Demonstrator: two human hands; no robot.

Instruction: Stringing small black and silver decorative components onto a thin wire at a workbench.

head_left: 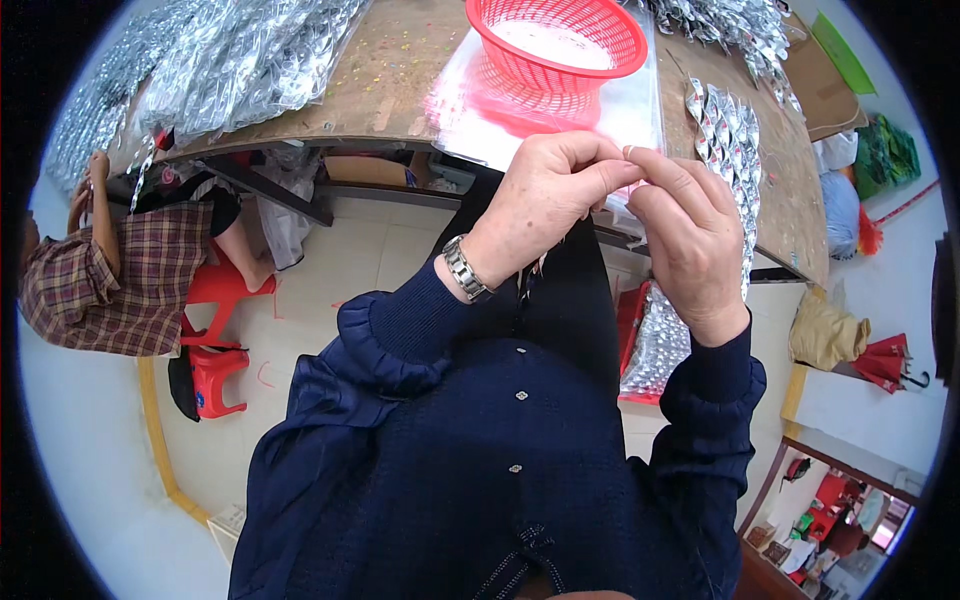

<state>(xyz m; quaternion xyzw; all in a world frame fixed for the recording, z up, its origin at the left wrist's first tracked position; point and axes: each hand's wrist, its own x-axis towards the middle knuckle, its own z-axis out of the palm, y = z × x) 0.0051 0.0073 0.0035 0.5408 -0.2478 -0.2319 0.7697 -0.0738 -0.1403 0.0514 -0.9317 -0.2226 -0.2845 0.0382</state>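
I see the left hand (545, 190) and the right hand (697, 215) meeting just right of upper centre in the frame. On the left hand, thumb and forefinger are pressed together at the tips; whatever sits between them is too small and hidden for me to tell. The right hand's fingers are curled, their tips touching the left thumb's end, but its own thumb is out of my sight, so I can't tell whether they close on anything. Below the left wrist side, against the dark trousers, I make out a thin shiny strand (540, 265); its upper end is hidden from me.

At top centre, a red mesh basket (560, 90) stands on clear plastic sheets (470, 75) on the brown surface (390, 75); I can't tell whether the white inside is contents. Right of centre, below the surface, a red tray (632, 325) holds silver foil pieces (658, 350).
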